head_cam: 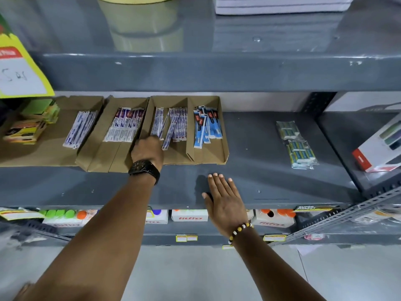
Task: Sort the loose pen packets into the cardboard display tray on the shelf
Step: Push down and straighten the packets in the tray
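I see the grey shelf (260,148) carrying the cardboard tray (223,146), its compartments filled with pen packets (176,124). My left hand (147,151) reaches into the middle compartment, fingers touching the packets; whether it grips one I cannot tell. My right hand (223,198) lies flat and open on the shelf edge, apart from the tray.

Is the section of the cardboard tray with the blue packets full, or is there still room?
Partly filled. The blue packets sit bunched at the back of their compartment, and bare cardboard shows in front of them.
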